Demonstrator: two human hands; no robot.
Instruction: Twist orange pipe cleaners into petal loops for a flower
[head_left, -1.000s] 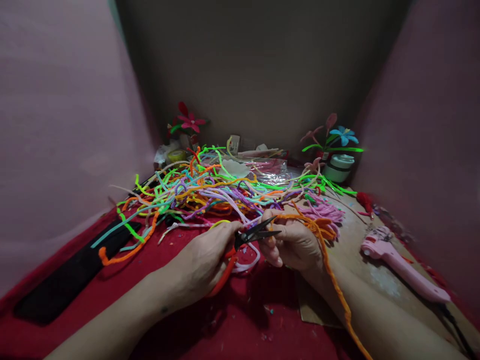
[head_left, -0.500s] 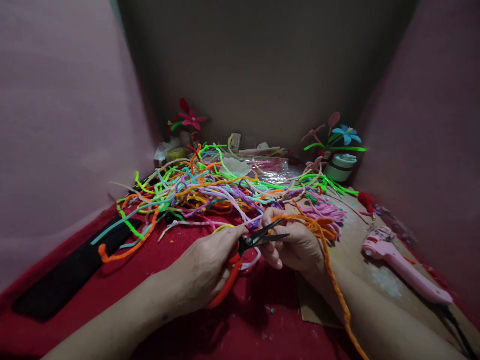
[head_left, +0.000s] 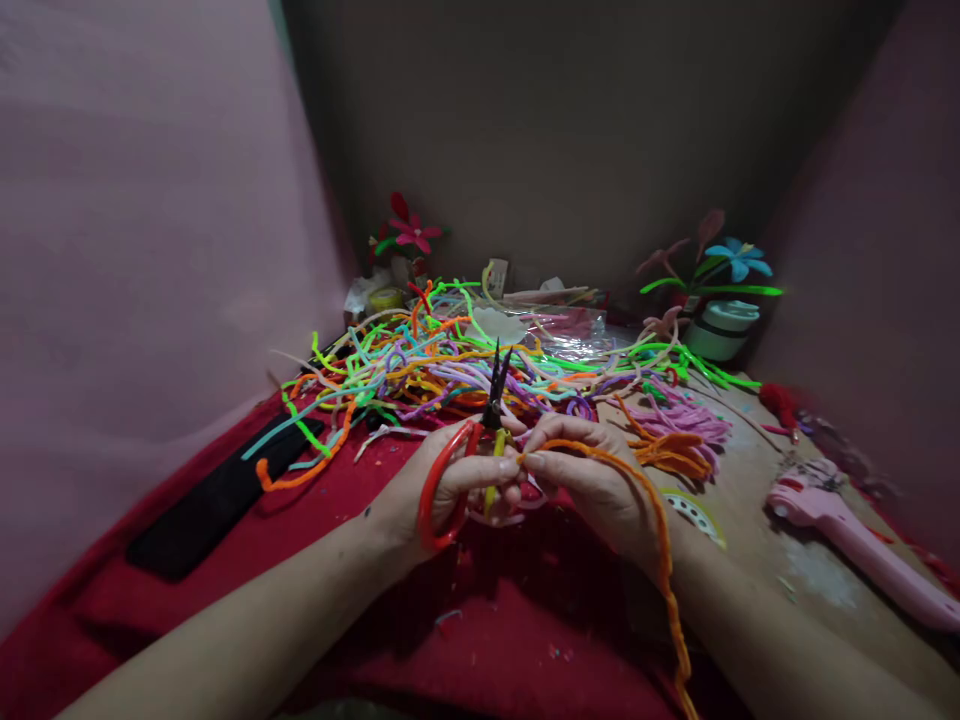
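Scissors (head_left: 492, 412) show glossy plastic handles (head_left: 428, 500); orange cord (head_left: 664, 545) looks fuzzy, red cloth (head_left: 517, 620) matt.

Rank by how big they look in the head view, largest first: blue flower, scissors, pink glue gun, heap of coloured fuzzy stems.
1. Heap of coloured fuzzy stems
2. Pink glue gun
3. Scissors, partly covered
4. Blue flower

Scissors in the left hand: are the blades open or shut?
Slightly open. The scissors are in the left hand, and their two dark blades spread into a narrow V, tips apart.
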